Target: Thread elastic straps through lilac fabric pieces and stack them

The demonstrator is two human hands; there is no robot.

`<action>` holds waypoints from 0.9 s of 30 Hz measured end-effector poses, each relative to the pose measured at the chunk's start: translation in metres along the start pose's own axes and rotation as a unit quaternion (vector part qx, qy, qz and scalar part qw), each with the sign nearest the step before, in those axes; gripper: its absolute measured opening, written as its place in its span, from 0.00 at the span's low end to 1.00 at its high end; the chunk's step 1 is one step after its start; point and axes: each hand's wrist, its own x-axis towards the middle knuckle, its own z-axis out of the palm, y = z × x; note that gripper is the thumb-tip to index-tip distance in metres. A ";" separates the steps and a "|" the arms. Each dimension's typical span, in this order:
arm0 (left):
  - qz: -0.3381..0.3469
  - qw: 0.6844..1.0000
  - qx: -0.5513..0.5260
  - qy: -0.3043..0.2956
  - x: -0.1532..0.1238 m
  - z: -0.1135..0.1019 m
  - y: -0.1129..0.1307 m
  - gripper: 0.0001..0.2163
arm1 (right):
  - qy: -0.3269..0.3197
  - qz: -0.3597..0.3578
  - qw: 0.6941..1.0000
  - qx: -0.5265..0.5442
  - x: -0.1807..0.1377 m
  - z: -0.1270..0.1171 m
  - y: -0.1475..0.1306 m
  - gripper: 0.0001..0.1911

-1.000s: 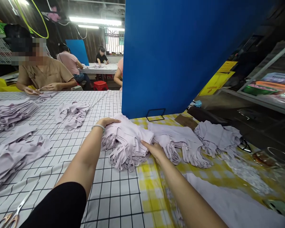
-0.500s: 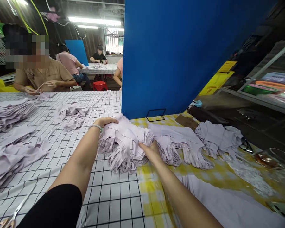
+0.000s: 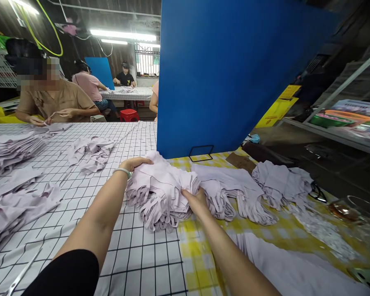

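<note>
The left hand (image 3: 138, 163) lies at the far left corner of the pale lilac pile (image 3: 163, 176), one digit stretched along its top edge. Its other fingers are largely out of sight, so I cannot tell how far they are open or whether they grip. The right hand (image 3: 197, 200) holds the pile's right end, thumb pressed on the upper face and pointing left. Its fingers go round the far side, mostly hidden, so thumb and fingers stand apart with cloth between them.

The pile sits on the table (image 3: 148, 255), mostly on the black-and-white grid cover, with its right end near the yellow check cloth (image 3: 200, 267). Narrow loops spill from its near edge. Just beside the right hand, a second pile (image 3: 228, 179) lies on the yellow cloth; a crumpled heap (image 3: 280, 183) is farther right. More lilac cloth (image 3: 283, 265) lies below the right forearm. The blue board (image 3: 216, 82) stands behind the held pile. Well left of it are loose pieces (image 3: 92, 152), and scissors (image 3: 23, 273) lie near the left sleeve (image 3: 70, 271).
</note>
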 end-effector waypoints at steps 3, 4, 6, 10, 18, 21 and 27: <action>0.001 1.000 -0.018 0.023 -0.003 0.004 -0.004 0.22 | -0.004 -0.004 1.000 -0.005 0.001 -0.002 0.001 0.36; -0.002 0.999 -0.023 0.030 -0.004 0.005 -0.005 0.22 | -0.005 -0.004 1.000 -0.009 0.001 -0.003 0.001 0.35; -0.008 0.998 -0.032 0.049 -0.006 0.004 -0.008 0.22 | -0.007 -0.003 1.000 -0.018 0.003 -0.005 -0.002 0.34; -0.006 0.993 -0.050 0.106 -0.016 -0.007 -0.019 0.21 | -0.029 -0.020 0.999 -0.032 0.023 -0.004 -0.025 0.37; 0.036 0.976 -0.061 0.205 -0.039 0.006 -0.043 0.19 | -0.104 -0.068 0.991 -0.054 0.111 0.000 -0.084 0.31; 0.062 0.963 -0.005 0.261 -0.033 0.018 -0.042 0.24 | -0.083 -0.086 0.989 -0.091 0.124 -0.006 -0.077 0.29; 0.171 0.896 0.161 0.378 -0.042 0.030 -0.031 0.25 | -0.018 -0.208 0.969 -0.134 0.112 -0.023 -0.070 0.17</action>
